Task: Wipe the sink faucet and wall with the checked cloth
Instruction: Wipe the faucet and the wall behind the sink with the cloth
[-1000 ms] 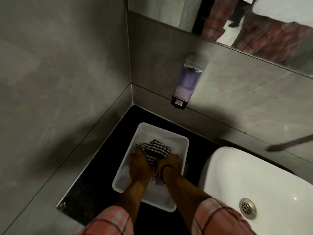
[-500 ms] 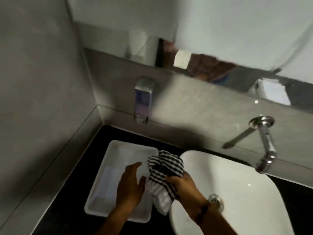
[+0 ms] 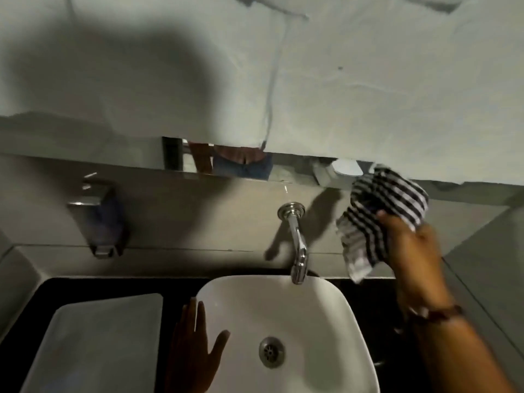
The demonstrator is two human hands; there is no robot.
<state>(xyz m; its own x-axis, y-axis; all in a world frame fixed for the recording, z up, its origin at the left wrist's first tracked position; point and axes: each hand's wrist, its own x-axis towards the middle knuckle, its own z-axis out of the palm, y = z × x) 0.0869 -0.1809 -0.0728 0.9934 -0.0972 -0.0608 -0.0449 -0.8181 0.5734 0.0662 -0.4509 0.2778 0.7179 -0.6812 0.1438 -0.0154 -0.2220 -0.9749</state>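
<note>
Right hand (image 3: 411, 251) closed on bunched checked cloth (image 3: 380, 219) — raised at the wall (image 3: 198, 217), just right of the faucet (image 3: 296, 239) | left hand (image 3: 195, 347) spread, empty, on sink (image 3: 340, 321) rim | cloth looked soft, limp — I judged a gathered mid-fold grip best.

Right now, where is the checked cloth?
In the head view, the checked cloth is at the right, held up by the right hand against the wall, right of the faucet.
</note>
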